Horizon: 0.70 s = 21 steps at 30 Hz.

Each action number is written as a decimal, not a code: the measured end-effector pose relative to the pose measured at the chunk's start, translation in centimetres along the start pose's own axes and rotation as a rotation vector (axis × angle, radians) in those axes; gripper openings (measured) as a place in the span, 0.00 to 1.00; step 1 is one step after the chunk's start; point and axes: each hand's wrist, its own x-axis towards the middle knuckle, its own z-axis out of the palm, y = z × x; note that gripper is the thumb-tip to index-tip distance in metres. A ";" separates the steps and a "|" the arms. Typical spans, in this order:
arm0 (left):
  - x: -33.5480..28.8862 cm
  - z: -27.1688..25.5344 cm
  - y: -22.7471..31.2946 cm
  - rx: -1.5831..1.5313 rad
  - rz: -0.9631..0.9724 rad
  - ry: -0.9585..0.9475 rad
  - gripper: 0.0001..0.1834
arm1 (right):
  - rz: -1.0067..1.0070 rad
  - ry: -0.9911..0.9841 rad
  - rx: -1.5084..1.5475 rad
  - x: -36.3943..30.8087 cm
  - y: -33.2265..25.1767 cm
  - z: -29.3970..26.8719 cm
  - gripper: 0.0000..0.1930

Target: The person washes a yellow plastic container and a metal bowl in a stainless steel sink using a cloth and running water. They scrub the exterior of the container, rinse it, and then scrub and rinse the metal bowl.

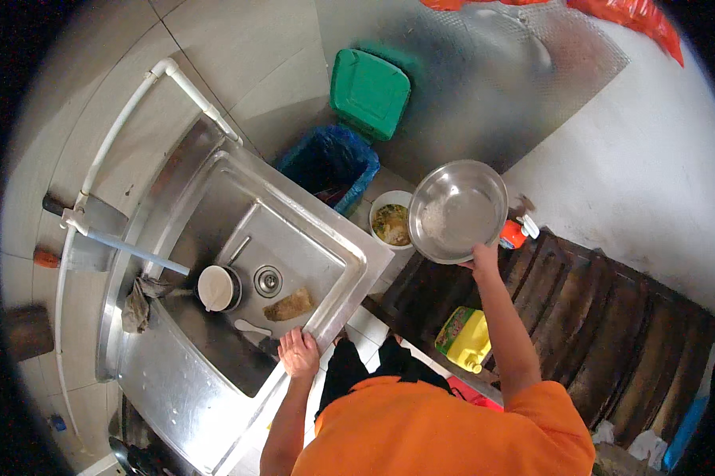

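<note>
My right hand (483,260) grips the near rim of a round stainless steel basin (476,202) and holds it out to the right of the sink. A little pale, grainy stuff clings to the inside of the basin; I cannot make out what it is. My left hand (299,353) rests on the sink's front edge, fingers laid over the metal rim. In the steel sink (250,317) are a stack of bowls (219,288), a brown scrubbing pad (289,305) and a white spoon (252,327). Just left of the basin stands a white bucket (403,198) with soupy food scraps.
Beyond the sink corner stands a bin with a blue liner (349,159) and a raised green lid (371,94). A dark slatted wooden surface (603,317) lies right, bearing a yellow jug (470,337) and an orange spray bottle (514,233). A pipe spout (139,252) juts over the sink.
</note>
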 end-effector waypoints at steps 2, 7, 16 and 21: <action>0.0 0.2 0.0 0.008 0.009 0.034 0.15 | -0.051 0.129 -0.087 3.0 1.7 1.4 0.42; 0.3 0.3 0.0 0.022 0.081 0.075 0.14 | -0.524 0.275 -0.758 6.5 5.0 5.7 0.49; 0.7 0.0 0.3 -0.022 0.095 0.063 0.13 | -0.755 0.078 -1.085 8.4 7.2 9.5 0.48; 0.8 -0.1 0.3 -0.008 0.082 0.066 0.13 | -0.816 0.175 -1.058 9.7 6.4 9.0 0.46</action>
